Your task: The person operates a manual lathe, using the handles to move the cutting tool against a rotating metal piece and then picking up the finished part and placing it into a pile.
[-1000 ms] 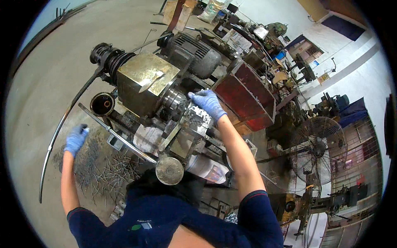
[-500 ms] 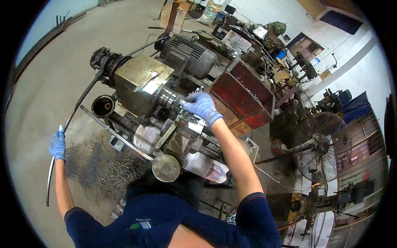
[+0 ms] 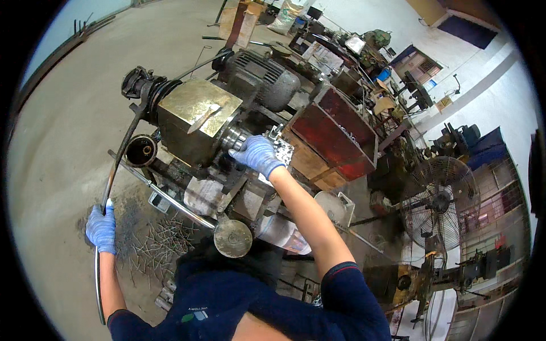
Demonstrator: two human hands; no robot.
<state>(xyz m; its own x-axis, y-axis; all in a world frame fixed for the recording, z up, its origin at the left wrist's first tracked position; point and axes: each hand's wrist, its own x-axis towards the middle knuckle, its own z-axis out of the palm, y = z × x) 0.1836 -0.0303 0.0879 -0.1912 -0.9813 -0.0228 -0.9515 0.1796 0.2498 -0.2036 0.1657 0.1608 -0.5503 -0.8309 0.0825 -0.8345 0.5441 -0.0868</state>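
My left hand (image 3: 102, 230), in a blue striped glove, is closed around a long dark lever (image 3: 108, 184) that runs up to the left end of a small lathe's headstock (image 3: 199, 102). My gloved right hand (image 3: 257, 154) is at the front of the shiny spindle chuck (image 3: 232, 138), its fingers curled and thumb pointing left. Whatever lies between those fingers is hidden by the glove. A thin tool with a brownish handle (image 3: 205, 117) rests on the headstock's flat top. Below my right hand, the metal slide parts (image 3: 250, 202) are partly covered by my forearm.
Behind the headstock sits a finned motor (image 3: 264, 74). To the right stands a dark red metal bin (image 3: 333, 125), with a large fan (image 3: 438, 199) farther right. A steel bar (image 3: 185, 207) and a round disc (image 3: 233, 238) are close to me. Thin rods (image 3: 162, 244) litter the floor.
My left hand has pulled the lever toward me and to the right. My right hand has shifted left and slightly nearer, closer to the chuck's face.
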